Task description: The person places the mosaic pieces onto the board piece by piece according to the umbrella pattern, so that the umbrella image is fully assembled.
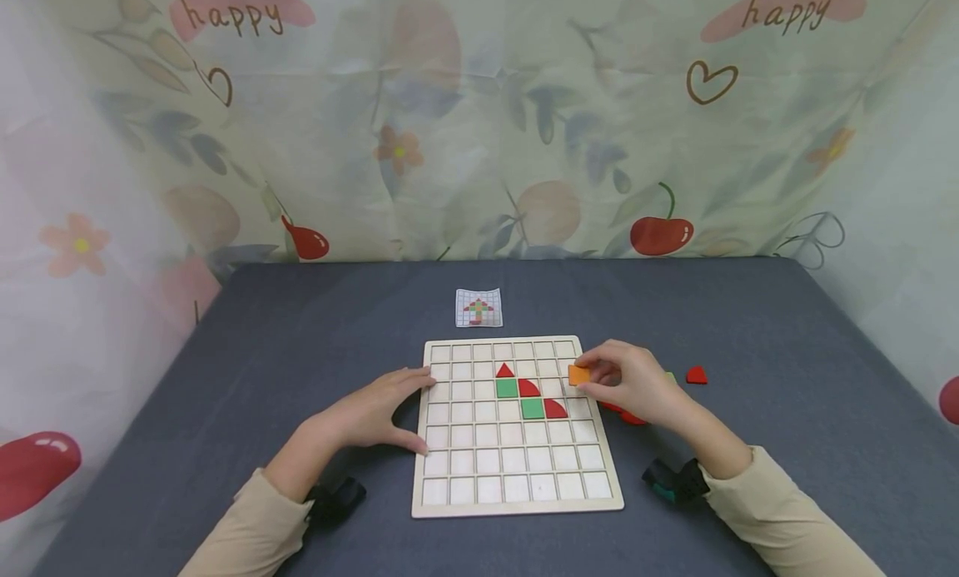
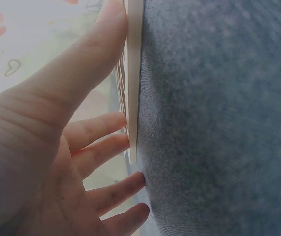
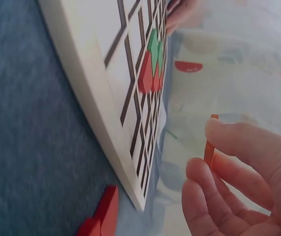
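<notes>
Between thumb and fingertips, my right hand (image 1: 633,384) pinches an orange square tile (image 1: 578,375) over the upper right edge of a white gridded board (image 1: 517,509). In the right wrist view the tile (image 3: 209,150) appears edge-on, raised off the board. My left hand (image 1: 367,412) rests with spread fingers and thumb against the board's left edge. Several tiles sit in the grid: a red triangle (image 1: 505,370) on top, a green square (image 1: 507,388) beside a red quarter circle (image 1: 528,387), and lower right another green square (image 1: 533,408) beside a second red quarter circle (image 1: 555,408).
Behind the board lies a small card (image 1: 479,309) printed with a coloured arrow-like pattern on a grid. Loose red tiles (image 1: 633,419) lie by the board's right side, partly under my right hand. Farther right are a red piece (image 1: 697,375) and a partly hidden green one (image 1: 670,378).
</notes>
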`<state>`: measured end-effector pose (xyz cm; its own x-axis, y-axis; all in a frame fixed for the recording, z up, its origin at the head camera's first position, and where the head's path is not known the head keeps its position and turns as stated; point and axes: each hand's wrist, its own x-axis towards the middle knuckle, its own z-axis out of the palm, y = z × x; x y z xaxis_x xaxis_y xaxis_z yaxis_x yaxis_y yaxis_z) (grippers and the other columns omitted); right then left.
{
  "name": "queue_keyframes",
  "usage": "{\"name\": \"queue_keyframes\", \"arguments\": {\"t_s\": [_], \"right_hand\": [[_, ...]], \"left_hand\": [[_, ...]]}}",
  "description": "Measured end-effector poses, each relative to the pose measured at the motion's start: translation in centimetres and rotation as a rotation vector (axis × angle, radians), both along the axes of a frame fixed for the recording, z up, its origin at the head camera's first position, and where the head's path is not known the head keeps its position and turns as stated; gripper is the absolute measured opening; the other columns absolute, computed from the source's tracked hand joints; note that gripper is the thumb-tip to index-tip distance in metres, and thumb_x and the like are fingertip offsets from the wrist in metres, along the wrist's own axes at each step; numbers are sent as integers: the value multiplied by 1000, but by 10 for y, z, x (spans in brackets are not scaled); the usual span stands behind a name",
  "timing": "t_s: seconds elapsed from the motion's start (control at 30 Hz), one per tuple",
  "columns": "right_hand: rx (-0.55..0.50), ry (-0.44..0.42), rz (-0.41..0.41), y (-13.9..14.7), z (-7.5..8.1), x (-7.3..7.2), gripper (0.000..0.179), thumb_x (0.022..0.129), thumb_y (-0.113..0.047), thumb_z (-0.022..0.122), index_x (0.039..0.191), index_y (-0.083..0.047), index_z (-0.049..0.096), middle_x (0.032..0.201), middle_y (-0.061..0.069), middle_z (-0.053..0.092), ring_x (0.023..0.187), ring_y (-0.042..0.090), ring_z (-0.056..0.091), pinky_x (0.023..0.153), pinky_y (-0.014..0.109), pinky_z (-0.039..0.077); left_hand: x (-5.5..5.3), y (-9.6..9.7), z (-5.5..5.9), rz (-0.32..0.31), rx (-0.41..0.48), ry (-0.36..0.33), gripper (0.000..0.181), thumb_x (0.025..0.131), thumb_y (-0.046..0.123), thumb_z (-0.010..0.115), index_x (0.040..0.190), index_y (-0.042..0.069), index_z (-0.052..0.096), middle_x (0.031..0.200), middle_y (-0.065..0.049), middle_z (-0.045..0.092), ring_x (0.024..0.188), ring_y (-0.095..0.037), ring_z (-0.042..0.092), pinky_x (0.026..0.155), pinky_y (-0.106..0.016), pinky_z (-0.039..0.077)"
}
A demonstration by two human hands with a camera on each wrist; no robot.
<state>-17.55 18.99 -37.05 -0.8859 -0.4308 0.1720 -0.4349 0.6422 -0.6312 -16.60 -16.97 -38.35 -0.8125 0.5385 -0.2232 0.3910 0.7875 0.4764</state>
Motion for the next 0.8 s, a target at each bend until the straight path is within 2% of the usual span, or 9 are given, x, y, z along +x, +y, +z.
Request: {"name": "queue_keyframes", "arguments": {"t_s": [0.23,0.57,0.8], "right_hand": [[0,5,10,-9,-2,1,28,76,-12,76,101,-3,68,91,6,64,74,8,60,67,19,53],[16,-52,12,-23,-2,3,30,78,-14,75,104,-3,68,95,7,64,77,10,61,68,16,51],[-1,-92,53,-31,0,4,29,79,-14,74,103,-2,67,98,10,65,76,10,60,66,17,51]], "left_hand": [[0,0,0,-1,2,-3,90,70,48,77,140,6,40,150,-15,32,139,-36,28,111,-53,27],[-1,1,-1,1,-1,-1,90,69,48,77,140,6,40,150,-15,32,139,-36,28,111,-53,27],[0,1,1,3,5,-4,90,70,47,78,140,6,40,150,-15,32,139,-36,28,111,-53,27]]}}
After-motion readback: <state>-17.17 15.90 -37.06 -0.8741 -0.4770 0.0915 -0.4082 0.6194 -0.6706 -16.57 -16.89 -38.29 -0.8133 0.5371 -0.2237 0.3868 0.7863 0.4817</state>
